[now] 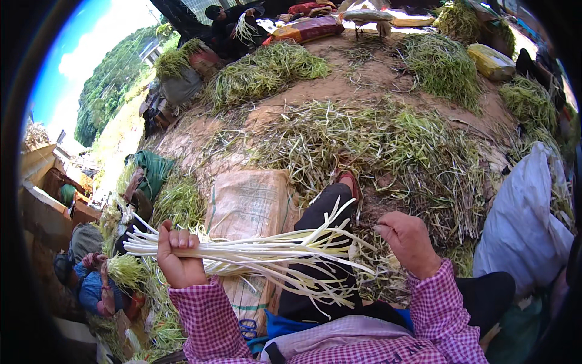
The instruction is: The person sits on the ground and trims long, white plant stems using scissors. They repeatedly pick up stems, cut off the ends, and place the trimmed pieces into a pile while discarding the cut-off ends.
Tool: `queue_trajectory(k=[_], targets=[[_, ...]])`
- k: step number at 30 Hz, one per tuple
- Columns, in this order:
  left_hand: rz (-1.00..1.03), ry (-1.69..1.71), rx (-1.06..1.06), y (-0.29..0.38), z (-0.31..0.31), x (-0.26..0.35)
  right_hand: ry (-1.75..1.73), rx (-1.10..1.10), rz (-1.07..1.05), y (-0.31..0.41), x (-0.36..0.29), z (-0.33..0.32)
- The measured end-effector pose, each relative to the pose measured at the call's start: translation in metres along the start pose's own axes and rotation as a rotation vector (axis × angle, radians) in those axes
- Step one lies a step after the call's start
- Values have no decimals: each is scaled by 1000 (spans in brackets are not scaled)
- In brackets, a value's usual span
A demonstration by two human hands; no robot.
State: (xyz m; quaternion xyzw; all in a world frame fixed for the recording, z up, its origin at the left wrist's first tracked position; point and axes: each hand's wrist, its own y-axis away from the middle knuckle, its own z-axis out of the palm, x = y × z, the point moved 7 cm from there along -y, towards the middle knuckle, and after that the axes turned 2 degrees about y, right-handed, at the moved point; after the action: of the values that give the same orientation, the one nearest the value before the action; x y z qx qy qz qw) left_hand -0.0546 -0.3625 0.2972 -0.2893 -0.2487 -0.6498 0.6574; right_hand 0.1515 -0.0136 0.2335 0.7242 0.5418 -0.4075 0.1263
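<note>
My left hand (181, 259) is closed round a bundle of long pale stalks (254, 249), held level across my lap. Their whiter ends stick out to the left of the fist, and the yellowish leafy ends fan out to the right over my dark trouser leg. My right hand (407, 241) is raised to the right of the leafy ends, apart from them, its thumb and fingertips brought together; whether something small is pinched there cannot be told. Beneath the bundle lies a woven sack (248, 200), with more pale stalks on it. Blue-handled scissors (248, 328) rest at the sack's near end.
Loose leaf trimmings (409, 154) cover the ground ahead. A white sack (523, 223) stands at the right. Green heaps (268, 73) lie farther off. One person (102, 286) holds a green bunch at the left; another (229, 27) holds pale stalks at the top.
</note>
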Motion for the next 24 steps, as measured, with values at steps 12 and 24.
queue_trajectory(k=[12, 24], targets=[[-18, -28, 44, 9, 2, 2, 39, -272, -213, 24, -58, 71], [120, -305, 54, -63, -17, 139, -294, -119, 184, 8, -7, 58]])
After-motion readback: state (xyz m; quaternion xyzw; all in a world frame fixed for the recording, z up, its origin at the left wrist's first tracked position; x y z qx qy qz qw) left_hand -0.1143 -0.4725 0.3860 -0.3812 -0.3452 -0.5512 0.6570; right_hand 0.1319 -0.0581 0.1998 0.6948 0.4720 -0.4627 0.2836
